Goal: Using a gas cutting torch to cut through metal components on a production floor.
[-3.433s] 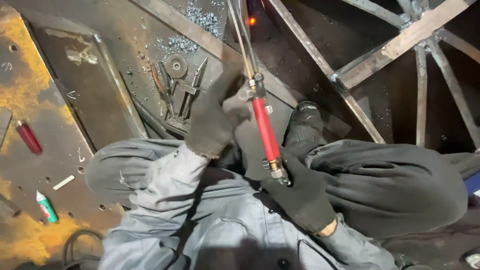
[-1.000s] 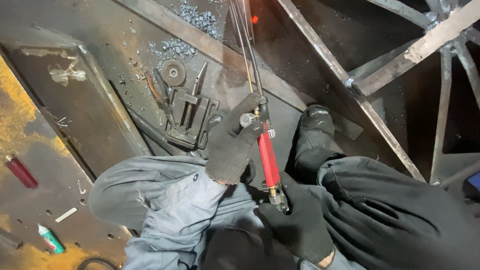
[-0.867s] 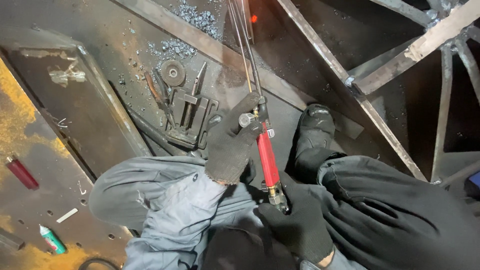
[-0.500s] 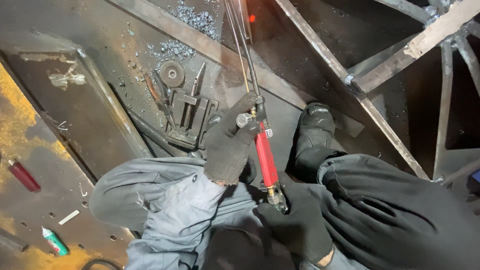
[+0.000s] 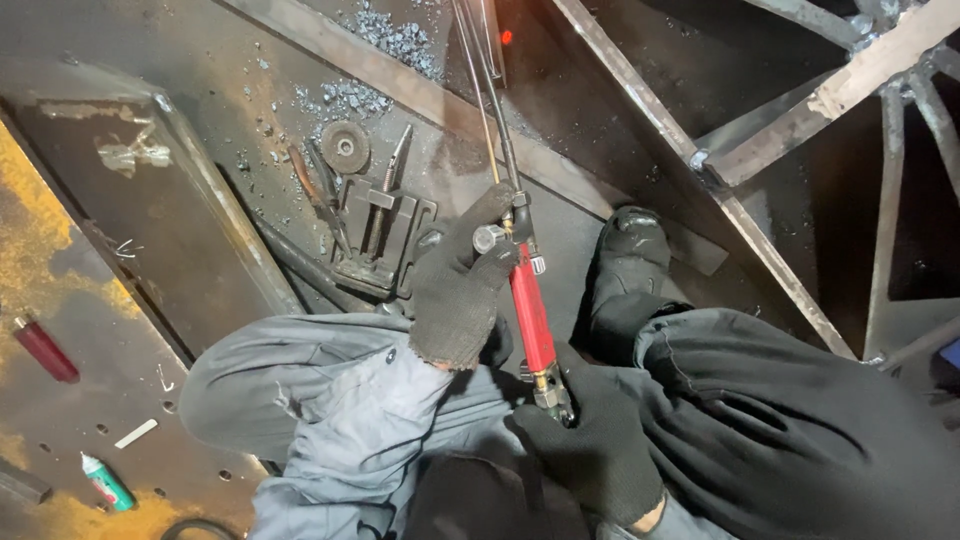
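- Head view: the left hand [image 5: 462, 295], in a dark knit glove, is curled around the upper end of the red-handled metal cutting torch [image 5: 530, 320], its fingers closed on the valve knob where the red grip meets the thin twin tubes
- the right hand [image 5: 595, 450], also in a dark glove, is clamped around the brass fitting at the lower end of the same torch, close to the person's lap
- the torch runs steeply up the middle of the frame, between the person's bent knees in grey work trousers; its tubes reach to the top edge, where a small orange glow [image 5: 506, 37] shows
- a black work boot [image 5: 628, 255] rests on the dark steel floor just right of the torch
- left of the gloved left hand lie a small metal clamp block [image 5: 385, 235], a round grinding disc [image 5: 345, 147] and pliers [image 5: 315, 190]; metal chips are scattered above them
- far left on the rusty plate lie a red cylindrical lighter [image 5: 45, 350] and a green-and-white marker [image 5: 105, 482]
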